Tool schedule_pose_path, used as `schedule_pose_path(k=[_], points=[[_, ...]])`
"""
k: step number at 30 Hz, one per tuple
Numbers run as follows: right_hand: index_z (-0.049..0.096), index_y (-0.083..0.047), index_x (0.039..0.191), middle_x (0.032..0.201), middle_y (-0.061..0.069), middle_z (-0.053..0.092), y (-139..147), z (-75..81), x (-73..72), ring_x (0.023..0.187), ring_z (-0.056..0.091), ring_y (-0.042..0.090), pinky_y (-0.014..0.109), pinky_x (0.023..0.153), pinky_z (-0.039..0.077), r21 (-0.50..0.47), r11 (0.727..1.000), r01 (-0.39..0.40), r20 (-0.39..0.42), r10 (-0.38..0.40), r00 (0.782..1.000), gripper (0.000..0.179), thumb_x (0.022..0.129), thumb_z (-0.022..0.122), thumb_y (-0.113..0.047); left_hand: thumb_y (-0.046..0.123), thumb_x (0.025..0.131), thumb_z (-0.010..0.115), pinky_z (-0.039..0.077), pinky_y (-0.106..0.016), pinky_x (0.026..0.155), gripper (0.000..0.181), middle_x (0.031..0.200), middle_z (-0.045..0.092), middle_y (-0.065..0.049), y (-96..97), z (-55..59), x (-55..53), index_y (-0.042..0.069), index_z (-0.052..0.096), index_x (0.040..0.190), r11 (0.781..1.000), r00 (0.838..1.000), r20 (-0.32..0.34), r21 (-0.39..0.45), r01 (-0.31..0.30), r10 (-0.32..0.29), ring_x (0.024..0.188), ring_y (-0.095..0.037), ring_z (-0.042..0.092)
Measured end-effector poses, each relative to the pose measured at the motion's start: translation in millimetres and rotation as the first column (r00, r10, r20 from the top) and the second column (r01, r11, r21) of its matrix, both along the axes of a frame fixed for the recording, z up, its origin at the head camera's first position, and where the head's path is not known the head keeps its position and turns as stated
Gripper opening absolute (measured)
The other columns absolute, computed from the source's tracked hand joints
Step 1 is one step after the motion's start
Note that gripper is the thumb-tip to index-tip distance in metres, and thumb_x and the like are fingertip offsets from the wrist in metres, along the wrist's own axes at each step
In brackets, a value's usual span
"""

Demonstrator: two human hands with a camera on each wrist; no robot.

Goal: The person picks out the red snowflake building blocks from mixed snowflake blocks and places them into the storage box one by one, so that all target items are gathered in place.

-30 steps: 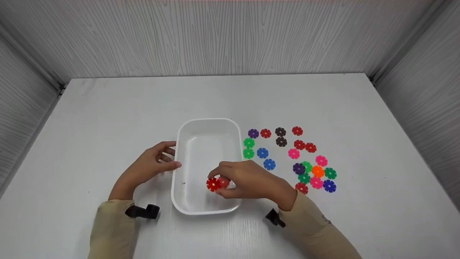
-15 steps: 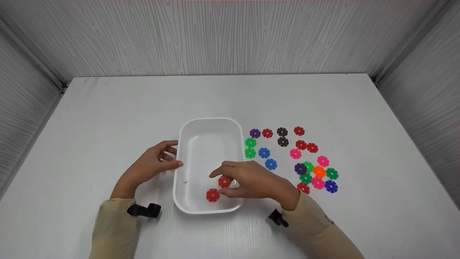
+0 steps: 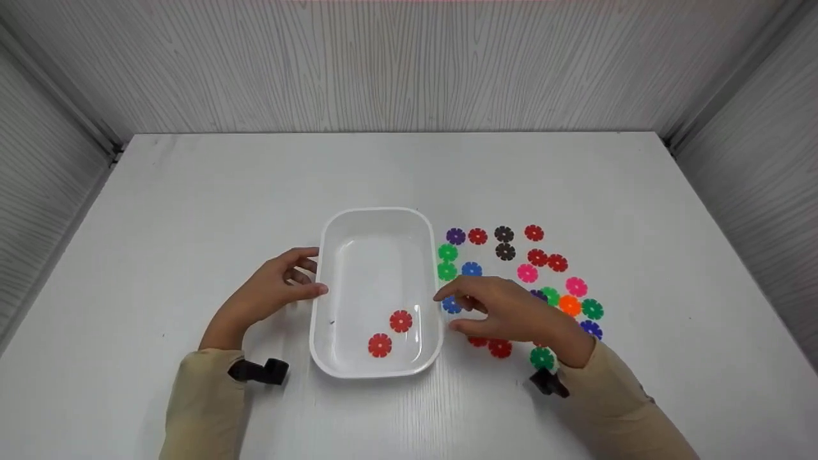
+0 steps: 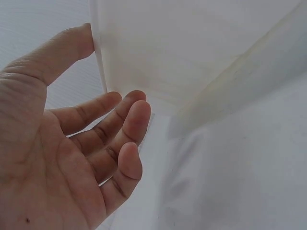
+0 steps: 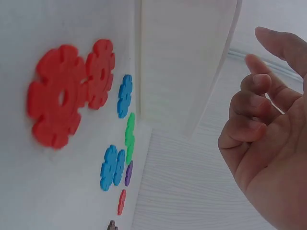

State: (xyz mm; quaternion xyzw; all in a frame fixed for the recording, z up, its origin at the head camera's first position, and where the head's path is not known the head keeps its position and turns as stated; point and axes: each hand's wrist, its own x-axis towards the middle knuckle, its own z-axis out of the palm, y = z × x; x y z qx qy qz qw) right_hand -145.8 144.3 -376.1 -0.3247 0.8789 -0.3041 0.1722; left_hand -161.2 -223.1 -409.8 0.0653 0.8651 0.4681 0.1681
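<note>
So there's a white table boxed in by pale wood-grain panels, with a bunch of colourful discs scattered right of the white tray. A person's right hand hovers just off the tray's right side and blocks part of that scatter: a blue disc peeks out between thumb and forefinger tips, and a red pair sticks out below. A green disc sits right by a black gadget at the cuff. That hand's thumb and forefinger are spread, the other fingers curled in. The left hand has its thumb against the tray's left rim, fingers loosely bent beside the outside wall. Tray's basically a rectangle with rounded corners, a tiny dark speck inside. Two red discs lie flat in it, toward the person's end, just apart, with notched edges and a centre hole.
</note>
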Motion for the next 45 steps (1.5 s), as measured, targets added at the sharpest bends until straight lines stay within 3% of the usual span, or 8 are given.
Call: schedule_pose_path(k=[6,15,23,32,37,45], points=[[0.060,-0.020,0.123,0.091,0.006,0.060,17,-8.6,-0.3,0.081,0.055,0.020,0.018,0.061,0.047,0.044,0.998,0.048,0.015,-0.048,0.999,0.046,0.081,0.077,-0.027,0.034,0.084,0.073,0.044,-0.033,0.083,0.072,0.124,0.056,-0.011,0.6,0.6,0.7,0.011,0.041,0.144,1.000,1.000,-0.006,0.002,0.000,0.000,0.102,-0.021,0.057],[0.060,-0.022,0.123,0.099,-0.001,0.060,31,-16.7,-0.5,0.089,0.055,0.015,0.023,0.064,0.051,0.225,0.971,0.079,0.062,-0.096,0.993,0.051,0.077,0.080,-0.034,0.033,0.085,0.072,0.044,-0.032,0.081,0.072,0.125,0.056,-0.013,1.1,3.1,1.3,0.009,0.040,0.145,1.000,1.000,-0.019,0.009,0.013,-0.013,0.102,-0.021,0.057],[0.064,-0.023,0.122,0.100,-0.004,0.060,32,-24.6,1.8,0.086,0.055,0.010,0.024,0.065,0.052,0.357,0.933,0.033,0.008,-0.038,0.999,0.053,0.073,0.081,-0.034,0.035,0.084,0.073,0.043,-0.033,0.079,0.072,0.125,0.055,-0.011,0.7,1.1,-0.8,0.012,0.042,0.144,1.000,1.000,0.004,-0.004,0.002,-0.002,0.103,-0.021,0.056],[0.066,-0.020,0.119,0.099,-0.001,0.061,32,-26.1,4.3,0.084,0.056,0.010,0.024,0.065,0.053,0.389,0.921,-0.010,-0.071,0.041,0.997,0.052,0.072,0.084,-0.034,0.036,0.084,0.073,0.044,-0.032,0.079,0.072,0.126,0.055,-0.011,1.1,1.9,-1.0,0.011,0.041,0.144,1.000,1.000,0.006,0.001,0.003,-0.003,0.103,-0.022,0.056],[0.066,-0.019,0.117,0.102,0.000,0.063,29,-27.7,6.0,0.090,0.060,0.013,0.029,0.068,0.055,0.417,0.909,0.002,-0.106,0.046,0.993,0.051,0.072,0.084,-0.033,0.036,0.084,0.073,0.044,-0.032,0.078,0.073,0.126,0.055,-0.012,1.3,2.9,0.0,0.011,0.041,0.144,1.000,1.000,0.007,-0.008,0.004,-0.004,0.102,-0.022,0.055],[0.068,-0.016,0.111,0.099,0.001,0.064,26,-28.7,7.8,0.089,0.060,0.013,0.028,0.068,0.055,0.405,0.914,0.004,-0.150,0.062,0.987,0.044,0.072,0.085,-0.029,0.035,0.084,0.073,0.044,-0.032,0.078,0.072,0.125,0.055,-0.012,2.0,3.8,0.3,0.011,0.041,0.144,1.000,1.000,0.004,-0.007,0.001,-0.001,0.102,-0.021,0.055]])
